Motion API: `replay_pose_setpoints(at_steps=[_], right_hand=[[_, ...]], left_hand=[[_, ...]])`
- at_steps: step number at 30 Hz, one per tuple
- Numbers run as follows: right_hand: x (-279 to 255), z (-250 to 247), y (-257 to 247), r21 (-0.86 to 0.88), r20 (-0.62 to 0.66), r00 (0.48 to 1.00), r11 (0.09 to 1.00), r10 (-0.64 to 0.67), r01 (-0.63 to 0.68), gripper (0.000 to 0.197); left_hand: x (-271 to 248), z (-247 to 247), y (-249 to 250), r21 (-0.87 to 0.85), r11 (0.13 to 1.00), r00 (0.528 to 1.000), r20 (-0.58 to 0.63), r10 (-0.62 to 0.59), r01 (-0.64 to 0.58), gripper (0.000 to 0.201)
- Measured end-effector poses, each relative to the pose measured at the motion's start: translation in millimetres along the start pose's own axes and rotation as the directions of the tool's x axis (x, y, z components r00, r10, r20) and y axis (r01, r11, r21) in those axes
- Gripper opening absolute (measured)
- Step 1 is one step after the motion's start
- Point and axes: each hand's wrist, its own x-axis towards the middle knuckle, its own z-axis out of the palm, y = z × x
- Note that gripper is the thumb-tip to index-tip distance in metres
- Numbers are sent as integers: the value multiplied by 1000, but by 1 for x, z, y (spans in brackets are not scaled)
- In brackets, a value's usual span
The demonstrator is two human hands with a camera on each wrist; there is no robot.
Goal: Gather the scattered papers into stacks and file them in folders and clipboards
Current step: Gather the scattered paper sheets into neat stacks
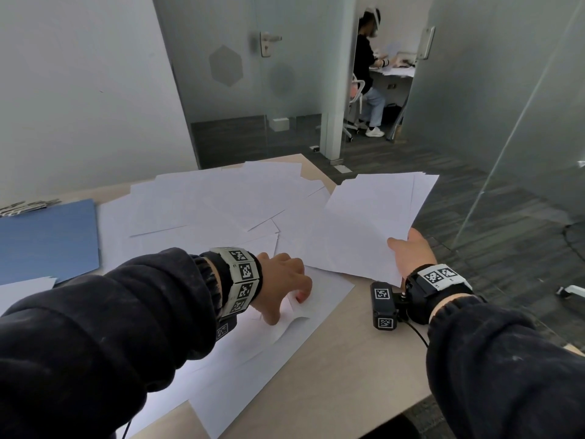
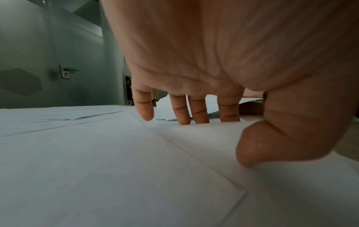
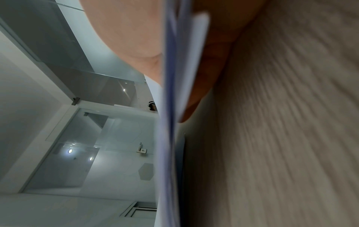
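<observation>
Loose white papers [image 1: 202,210] cover the light wooden table [image 1: 332,359]. My left hand [image 1: 291,307] is down on one sheet [image 1: 319,299] near the table's middle. It pinches that sheet between thumb and fingertips, and the paper buckles there. The left wrist view shows the thumb [image 2: 250,153] on top of the sheet [image 2: 194,145] and the fingertips [image 2: 182,110] behind its raised edge. My right hand [image 1: 402,248] grips a gathered stack of papers [image 1: 373,217] by its near corner, thumb on top, lifted off the table at the right. In the right wrist view the stack [image 3: 172,107] is edge-on.
A blue folder [image 1: 47,239] lies at the table's left, with metal clipboard clips [image 1: 28,205] behind it. Another sheet's corner [image 1: 22,289] lies at the near left. Glass partitions and a door [image 1: 266,42] stand beyond the table. A person sits at a far desk [image 1: 367,71].
</observation>
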Motion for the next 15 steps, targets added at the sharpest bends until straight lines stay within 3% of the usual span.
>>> replay_pose_setpoints(at_steps=[8,15], right_hand=[[-2,-1,0,37,4,1000,999,-11,10,25],[-12,-2,-4,171,53,998,985,-38,28,24]], left_hand=[[3,-1,-7,-15,1000,997,-69,26,-27,47],[-1,-8,-18,-136,991,990,-141,-11,-8,21]])
